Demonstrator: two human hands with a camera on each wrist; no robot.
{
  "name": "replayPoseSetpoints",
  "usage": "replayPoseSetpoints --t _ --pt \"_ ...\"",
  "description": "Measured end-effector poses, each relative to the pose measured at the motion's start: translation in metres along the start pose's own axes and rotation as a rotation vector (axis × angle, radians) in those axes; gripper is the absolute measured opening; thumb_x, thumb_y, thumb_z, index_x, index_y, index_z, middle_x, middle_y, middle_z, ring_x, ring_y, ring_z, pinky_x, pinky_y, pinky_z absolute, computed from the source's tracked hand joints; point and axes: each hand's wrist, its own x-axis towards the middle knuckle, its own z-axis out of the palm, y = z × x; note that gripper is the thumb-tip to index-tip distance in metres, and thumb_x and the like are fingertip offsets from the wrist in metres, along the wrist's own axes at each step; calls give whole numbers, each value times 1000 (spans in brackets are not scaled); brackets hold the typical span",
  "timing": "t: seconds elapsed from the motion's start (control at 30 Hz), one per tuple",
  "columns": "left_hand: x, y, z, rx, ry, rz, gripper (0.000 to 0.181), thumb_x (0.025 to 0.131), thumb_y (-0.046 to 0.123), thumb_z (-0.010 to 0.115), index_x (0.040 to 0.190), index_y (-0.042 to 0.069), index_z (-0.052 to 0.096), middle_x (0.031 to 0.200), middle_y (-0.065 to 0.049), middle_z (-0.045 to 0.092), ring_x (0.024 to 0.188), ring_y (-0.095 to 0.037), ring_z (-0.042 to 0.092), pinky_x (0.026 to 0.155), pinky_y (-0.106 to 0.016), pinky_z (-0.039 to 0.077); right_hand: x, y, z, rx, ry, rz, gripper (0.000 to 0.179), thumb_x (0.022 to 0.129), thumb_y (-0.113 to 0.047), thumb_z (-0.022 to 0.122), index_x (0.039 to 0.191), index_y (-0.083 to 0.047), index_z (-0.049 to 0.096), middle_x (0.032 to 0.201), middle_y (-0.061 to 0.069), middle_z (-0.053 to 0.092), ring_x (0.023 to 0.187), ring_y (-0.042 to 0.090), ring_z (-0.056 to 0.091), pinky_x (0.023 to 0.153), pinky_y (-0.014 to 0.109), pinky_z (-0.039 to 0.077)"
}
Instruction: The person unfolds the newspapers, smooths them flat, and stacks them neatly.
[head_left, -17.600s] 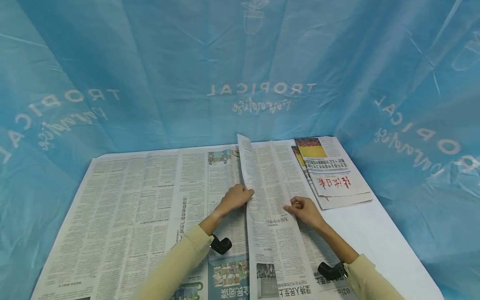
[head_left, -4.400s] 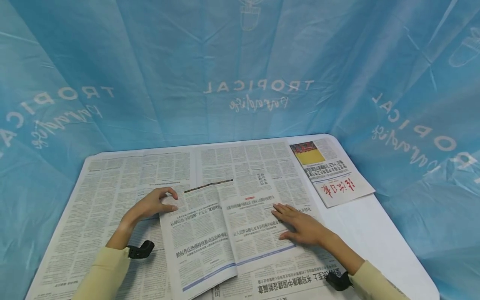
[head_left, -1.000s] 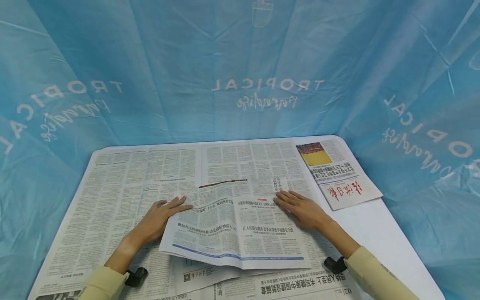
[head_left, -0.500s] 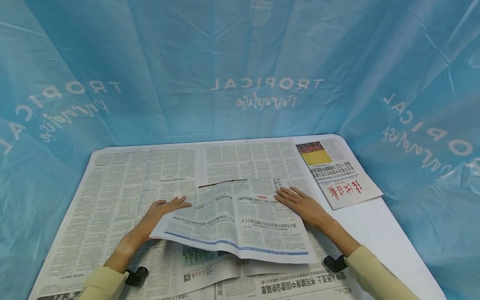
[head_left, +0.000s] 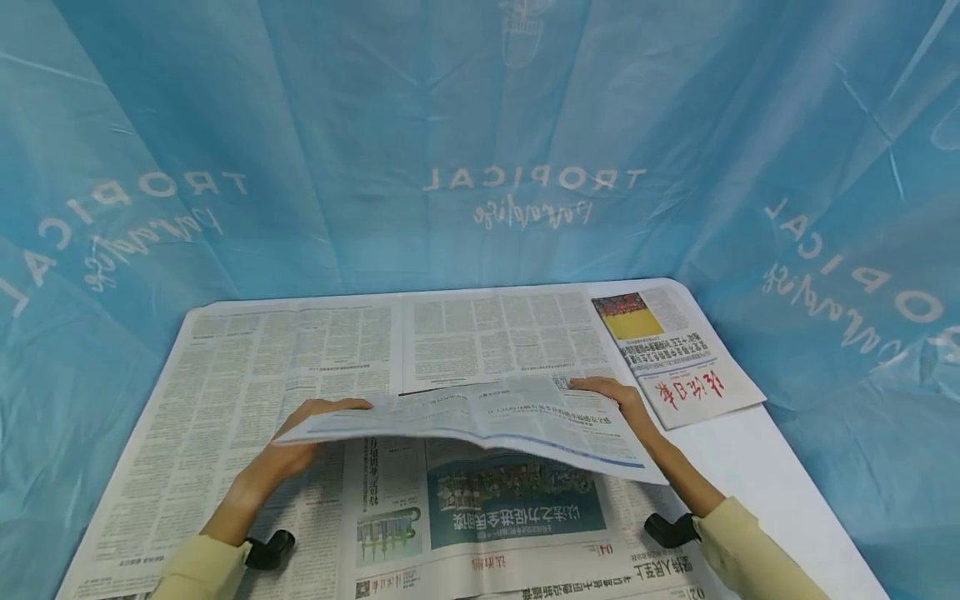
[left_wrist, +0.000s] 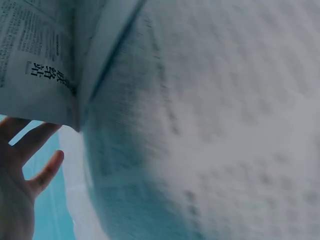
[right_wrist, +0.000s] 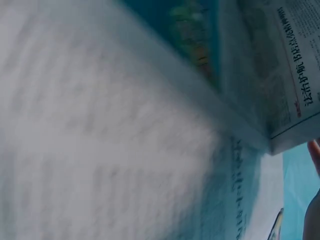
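Observation:
A newspaper sheet (head_left: pixel 480 417) bows up off the stack, its near edge raised in a curve. My left hand (head_left: pixel 318 408) is at the sheet's left side, fingers fairly straight along its top; the sheet's corner overlaps my wrist. In the left wrist view the left hand (left_wrist: pixel 22 180) has spread fingers, their tips hidden behind the paper. My right hand (head_left: pixel 615 396) lies at the far right of the sheet, fingers extended onto it. Only part of the right hand (right_wrist: pixel 314 200) shows in the right wrist view. Underneath appears a folded newspaper (head_left: pixel 517 517) with a dark green picture panel.
Large open newspaper pages (head_left: pixel 240 375) cover most of the white table (head_left: pixel 765 483). At the right lies a folded newspaper (head_left: pixel 682 358) with a red title and yellow picture. A blue printed curtain (head_left: pixel 465 100) encloses the back and sides.
The sheet's near edge has risen and swung away from me, uncovering more of the newspaper with the green panel. Both hands stay at its sides, now seen lower and more edge-on.

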Motion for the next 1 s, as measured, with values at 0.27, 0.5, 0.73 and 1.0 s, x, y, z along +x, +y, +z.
replayPoseSetpoints --t 0.27,0.5,0.73,1.0 --pt "26 101 -57 -129 253 -368 35 101 9 52 135 -1 49 126 -24 58 114 -44 58 92 -60 44 25 -26 4 24 228 361 10 96 0 57 95 8 64 90 -8 65 82 -6 56 80 22 47" --pt "37 88 -50 -169 245 -345 30 93 8 65 122 2 61 114 -19 69 102 -39 67 84 -55 52 26 -17 7 -65 154 544 21 92 -2 64 109 10 67 111 25 68 108 27 65 95 53 48" --pt "39 83 -43 -151 267 -382 30 90 6 68 119 2 64 109 -17 71 97 -34 70 80 -51 54 15 7 11 -111 188 523 21 95 -8 62 110 5 70 106 18 72 101 29 69 88 31 53" --pt "40 85 -45 -133 267 -466 26 90 11 69 115 3 66 106 -18 72 95 -36 70 77 -49 55 9 29 15 1 234 535 26 96 -12 63 113 7 67 102 24 71 83 30 71 70 27 54"
